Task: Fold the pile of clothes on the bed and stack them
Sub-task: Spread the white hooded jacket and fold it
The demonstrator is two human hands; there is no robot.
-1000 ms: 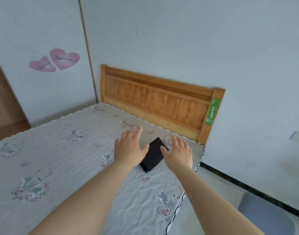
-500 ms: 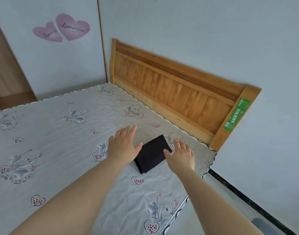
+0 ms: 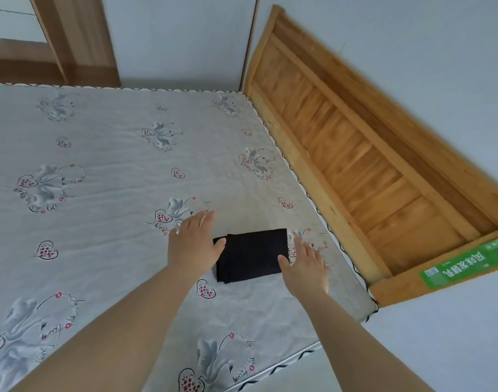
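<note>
both hands flat, fingers loose and spread, left hand [image 3: 191, 244] and right hand [image 3: 304, 265] either side of black cloth [image 3: 252, 254], holding nothing, mattress [image 3: 106, 154] underneath

1. My left hand [image 3: 191, 244] sits in front of the folded black garment [image 3: 252, 254], so I can't see its left edge or tell if my palm touches it.
2. Right hand [image 3: 304, 264] fingertips are smeared with blur.
3. The mattress [image 3: 106, 154] runs off the left and bottom edges.
4. The headboard [image 3: 363, 154] is clipped on the right.
5. The green sticker [image 3: 465, 263] text is too blurry to read.
</note>
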